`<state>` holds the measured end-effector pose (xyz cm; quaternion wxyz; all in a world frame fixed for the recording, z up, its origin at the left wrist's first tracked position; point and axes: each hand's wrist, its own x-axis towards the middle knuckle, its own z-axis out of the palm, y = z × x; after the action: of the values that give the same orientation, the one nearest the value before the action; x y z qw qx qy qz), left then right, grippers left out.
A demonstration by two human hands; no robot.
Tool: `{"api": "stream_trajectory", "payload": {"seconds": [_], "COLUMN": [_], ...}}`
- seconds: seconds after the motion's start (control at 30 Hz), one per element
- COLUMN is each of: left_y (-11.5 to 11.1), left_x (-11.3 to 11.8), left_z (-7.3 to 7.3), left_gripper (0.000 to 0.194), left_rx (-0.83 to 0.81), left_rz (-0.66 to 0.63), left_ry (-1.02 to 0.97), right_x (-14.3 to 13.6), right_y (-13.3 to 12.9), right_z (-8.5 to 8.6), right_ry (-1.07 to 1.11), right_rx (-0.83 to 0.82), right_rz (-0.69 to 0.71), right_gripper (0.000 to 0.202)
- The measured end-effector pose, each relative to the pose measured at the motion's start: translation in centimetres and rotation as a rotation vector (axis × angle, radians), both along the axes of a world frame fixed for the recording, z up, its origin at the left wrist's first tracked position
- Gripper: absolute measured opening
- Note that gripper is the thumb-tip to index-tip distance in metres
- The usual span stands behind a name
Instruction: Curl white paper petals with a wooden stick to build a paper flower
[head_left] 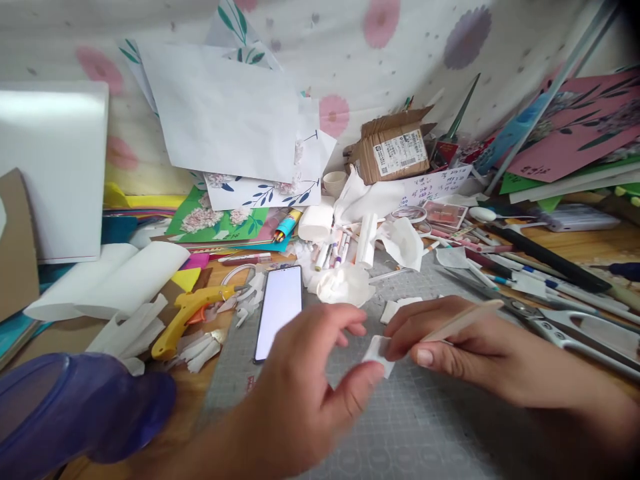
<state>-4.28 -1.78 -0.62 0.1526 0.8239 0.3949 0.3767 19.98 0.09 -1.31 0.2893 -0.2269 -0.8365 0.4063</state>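
Note:
My right hand [445,347] grips a flat pale wooden stick [463,321] between thumb and fingers. Its fingertips press on a small white piece [376,353], which looks like paper, over the grey cutting mat [425,427]. My left hand [315,373] is slightly blurred, its thumb and fingers spread apart. The left thumb tip lies at the near edge of the white piece; whether it touches cannot be made out. Just beyond the right fingers lies a folded white piece [400,307]. A crumpled white dish-like thing [345,285] is farther back.
Left of the mat are a lit phone [279,310], a yellow glue gun [187,317], white paper rolls [135,277] and a purple translucent container [75,407]. Scissors [545,320] and several pens lie at right. A cardboard box [390,147] and painted sheets stand behind.

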Motion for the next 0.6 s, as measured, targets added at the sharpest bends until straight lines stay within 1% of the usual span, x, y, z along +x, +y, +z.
{"api": "stream_trajectory", "payload": {"seconds": [0.07, 0.17, 0.23, 0.4, 0.5, 0.6], "left_y": [-0.5, -0.2, 0.2, 0.5, 0.3, 0.3], "left_x": [0.8, 1.3, 1.4, 1.5, 1.7, 1.8], "left_z": [-0.4, -1.0, -1.3, -1.5, -1.5, -1.6], "left_gripper": [0.029, 0.019, 0.013, 0.015, 0.016, 0.015], "left_rx": [-0.125, -0.284, -0.347, -0.431, -0.474, -0.479], "left_rz": [-0.061, -0.044, -0.023, -0.013, -0.043, -0.063], "left_ry": [-0.005, -0.013, -0.013, 0.005, -0.002, -0.013], "right_x": [-0.4, -1.2, -1.5, -1.3, -1.0, -0.8], "right_y": [-0.1, -0.2, -0.1, -0.1, -0.1, 0.0], "right_z": [0.0, 0.0, 0.1, 0.1, 0.1, 0.0], "right_ry": [0.089, 0.099, 0.089, 0.099, 0.104, 0.080], "right_rx": [-0.080, -0.142, -0.169, -0.171, -0.151, -0.119], "right_rz": [-0.015, 0.003, 0.013, 0.002, -0.002, -0.003], "right_gripper": [0.028, 0.031, 0.033, 0.037, 0.037, 0.037]}}
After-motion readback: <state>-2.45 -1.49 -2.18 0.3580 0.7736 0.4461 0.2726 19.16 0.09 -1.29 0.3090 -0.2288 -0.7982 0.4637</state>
